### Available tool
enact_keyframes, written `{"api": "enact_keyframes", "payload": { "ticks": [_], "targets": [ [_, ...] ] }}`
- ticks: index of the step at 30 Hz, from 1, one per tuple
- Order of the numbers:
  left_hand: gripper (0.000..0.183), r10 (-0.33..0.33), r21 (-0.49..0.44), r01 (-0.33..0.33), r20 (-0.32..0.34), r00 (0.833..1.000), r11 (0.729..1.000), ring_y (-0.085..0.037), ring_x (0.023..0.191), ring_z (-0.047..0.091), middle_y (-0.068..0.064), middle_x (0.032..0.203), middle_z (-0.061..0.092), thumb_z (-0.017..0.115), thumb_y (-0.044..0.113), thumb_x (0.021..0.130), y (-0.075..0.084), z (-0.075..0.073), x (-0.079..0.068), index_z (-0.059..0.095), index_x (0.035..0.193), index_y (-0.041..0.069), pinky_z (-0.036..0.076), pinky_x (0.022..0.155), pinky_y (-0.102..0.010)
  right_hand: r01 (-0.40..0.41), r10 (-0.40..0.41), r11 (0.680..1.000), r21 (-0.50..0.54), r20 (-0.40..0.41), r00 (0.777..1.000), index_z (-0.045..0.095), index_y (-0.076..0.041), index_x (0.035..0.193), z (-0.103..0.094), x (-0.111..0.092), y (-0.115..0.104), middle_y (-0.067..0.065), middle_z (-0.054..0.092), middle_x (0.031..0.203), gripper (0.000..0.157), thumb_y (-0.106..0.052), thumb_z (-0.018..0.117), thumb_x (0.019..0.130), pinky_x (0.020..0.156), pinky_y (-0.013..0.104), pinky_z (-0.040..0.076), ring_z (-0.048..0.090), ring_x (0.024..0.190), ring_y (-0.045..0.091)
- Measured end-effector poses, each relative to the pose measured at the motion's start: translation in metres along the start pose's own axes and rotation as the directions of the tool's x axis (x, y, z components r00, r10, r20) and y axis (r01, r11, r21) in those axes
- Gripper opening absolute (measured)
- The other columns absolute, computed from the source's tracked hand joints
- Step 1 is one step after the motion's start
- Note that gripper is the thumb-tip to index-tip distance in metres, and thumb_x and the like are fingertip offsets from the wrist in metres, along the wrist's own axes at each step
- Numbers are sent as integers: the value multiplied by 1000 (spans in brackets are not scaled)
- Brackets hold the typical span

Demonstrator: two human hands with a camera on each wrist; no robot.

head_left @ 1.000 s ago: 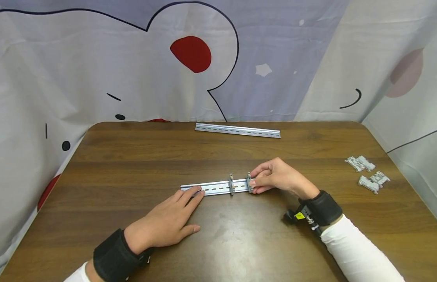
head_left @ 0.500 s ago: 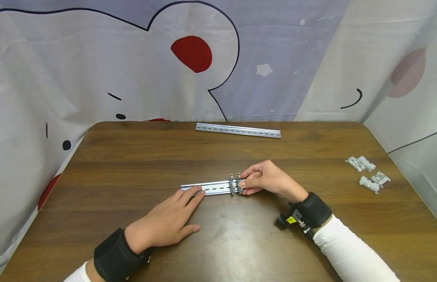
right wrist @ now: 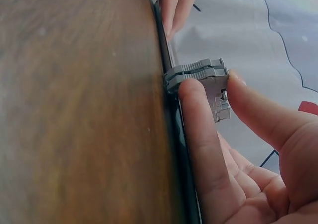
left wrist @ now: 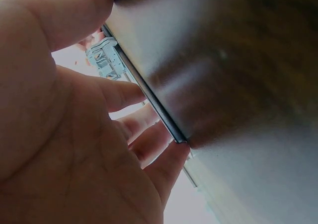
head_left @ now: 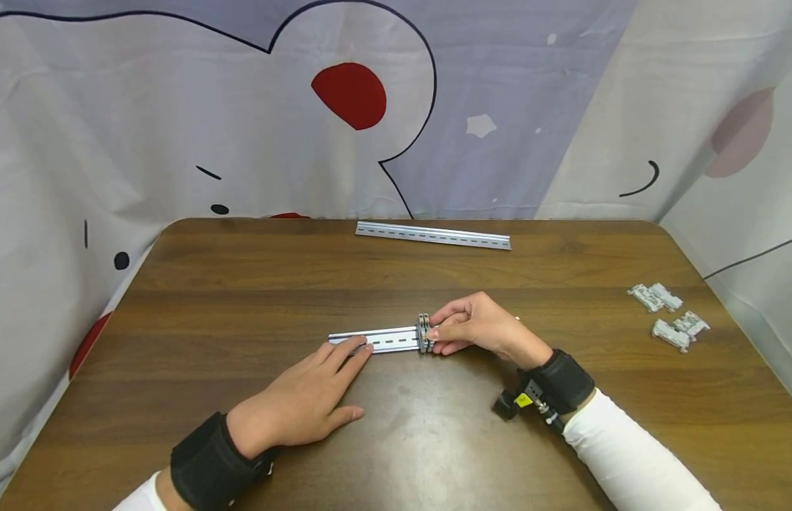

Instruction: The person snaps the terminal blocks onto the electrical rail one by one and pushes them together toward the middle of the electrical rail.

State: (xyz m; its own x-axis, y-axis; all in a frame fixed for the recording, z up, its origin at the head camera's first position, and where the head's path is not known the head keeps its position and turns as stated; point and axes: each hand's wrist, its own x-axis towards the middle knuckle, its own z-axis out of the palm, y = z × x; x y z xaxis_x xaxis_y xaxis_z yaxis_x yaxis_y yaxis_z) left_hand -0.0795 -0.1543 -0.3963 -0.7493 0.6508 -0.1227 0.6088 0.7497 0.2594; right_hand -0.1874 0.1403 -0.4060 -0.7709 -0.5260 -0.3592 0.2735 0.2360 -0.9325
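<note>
A slotted metal DIN rail point(head_left: 394, 342) lies on the wooden table in front of the person. The left hand point(head_left: 300, 406) rests on its left end with the fingers extended; the left wrist view shows fingertips along the rail's edge. Two grey terminal blocks point(right wrist: 206, 71) sit upright on the rail, side by side and close together. The right hand point(head_left: 482, 330) pinches the nearer one in the right wrist view between thumb and fingers. Its fingers hide the rail's right end in the head view.
A second, longer DIN rail point(head_left: 433, 235) lies near the table's back edge. Several loose light-grey terminal blocks point(head_left: 673, 336) lie in two groups at the right. A printed cloth point(head_left: 243, 128) hangs behind the table point(head_left: 255, 277).
The right hand has slid its terminal block leftward along the rail, up against the other block. The left hand has stayed in place on the rail.
</note>
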Motion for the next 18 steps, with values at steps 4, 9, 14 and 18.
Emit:
{"api": "enact_keyframes", "payload": {
  "ticks": [4, 9, 14, 18],
  "targets": [
    [75, 0, 3, 0, 1, 1000, 1000, -31, 143, 26, -12, 159, 23, 53, 48, 98, 0, 0, 0, 25, 155, 7, 33, 110, -48, -3, 3, 1000, -10, -1, 1000, 64, 11, 110, 0, 1, 1, 20, 73, 90, 39, -10, 79, 81, 70, 37, 58, 72, 76, 25],
    [75, 3, 2, -3, 2, 1000, 1000, -31, 143, 26, -12, 159, 23, 53, 48, 98, 0, 0, -1, 26, 154, 7, 33, 110, -48, -3, 3, 1000, -18, -3, 1000, 65, 9, 109, 0, 2, 2, 20, 73, 91, 39, -12, 81, 80, 70, 37, 58, 72, 76, 25],
    [75, 4, 1, -4, 4, 1000, 1000, -30, 143, 26, -12, 159, 23, 53, 48, 98, 0, -1, -1, 25, 155, 7, 31, 111, -48, 1, -1, 1000, -26, -5, 1000, 66, 8, 109, 1, 3, 3, 19, 73, 90, 38, -13, 81, 80, 69, 36, 58, 72, 75, 24],
    [75, 2, -3, -2, 8, 1000, 1000, -30, 143, 26, -12, 159, 22, 52, 48, 98, 0, -1, -1, 25, 155, 7, 32, 110, -48, 3, -3, 999, -38, -1, 1000, 65, 8, 110, 0, 3, 3, 18, 73, 89, 39, -14, 80, 81, 68, 37, 58, 72, 74, 23]
  ]
}}
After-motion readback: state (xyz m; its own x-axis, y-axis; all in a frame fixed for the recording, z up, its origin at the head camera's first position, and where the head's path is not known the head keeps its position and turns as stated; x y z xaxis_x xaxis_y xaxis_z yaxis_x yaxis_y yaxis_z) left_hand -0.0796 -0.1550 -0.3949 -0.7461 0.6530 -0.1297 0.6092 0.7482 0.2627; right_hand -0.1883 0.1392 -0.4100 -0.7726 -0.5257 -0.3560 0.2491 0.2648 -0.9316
